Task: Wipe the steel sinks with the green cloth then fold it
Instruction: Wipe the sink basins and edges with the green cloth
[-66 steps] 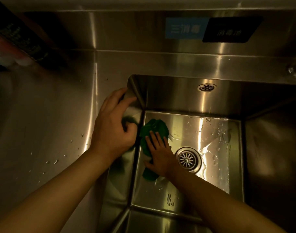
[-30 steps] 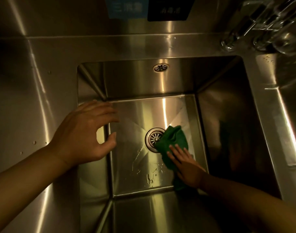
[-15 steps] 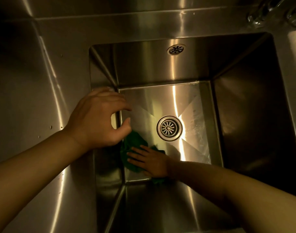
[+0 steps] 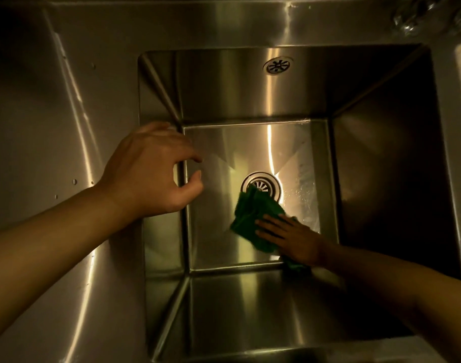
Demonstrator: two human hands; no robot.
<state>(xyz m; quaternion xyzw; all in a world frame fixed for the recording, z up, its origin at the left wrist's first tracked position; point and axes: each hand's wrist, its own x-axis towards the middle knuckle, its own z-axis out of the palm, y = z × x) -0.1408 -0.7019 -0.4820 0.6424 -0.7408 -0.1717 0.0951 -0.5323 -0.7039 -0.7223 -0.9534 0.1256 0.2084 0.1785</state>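
While the right hand lies flat in the steel sink, its fingers are straight and spread slightly. They press the green cloth against the sink floor; nothing is gripped or pinched.

Cloth: bunched and creased, not folded. It lies on the floor at 6 o'clock from the drain strainer, and its upper tip overlaps the strainer's lower rim. A small part of it shows past the heel of the hand, at the near edge of the floor. The right hand covers the cloth's 4 o'clock portion.

Left hand: at 9 o'clock from the strainer, over the sink's left rim. The fingers are loosely curled, with a gap between thumb and forefinger, and hold nothing. Whether the hand touches the rim cannot be told.

Sink: one deep basin in view. There is a round overflow grille on the far wall at 12 o'clock, and a wet sheen on the floor at 3 o'clock from the strainer.

Surroundings: a steel counter adjoins the basin at 9 o'clock and carries scattered water droplets. A shiny fitting at 1 o'clock is too blurred to identify.
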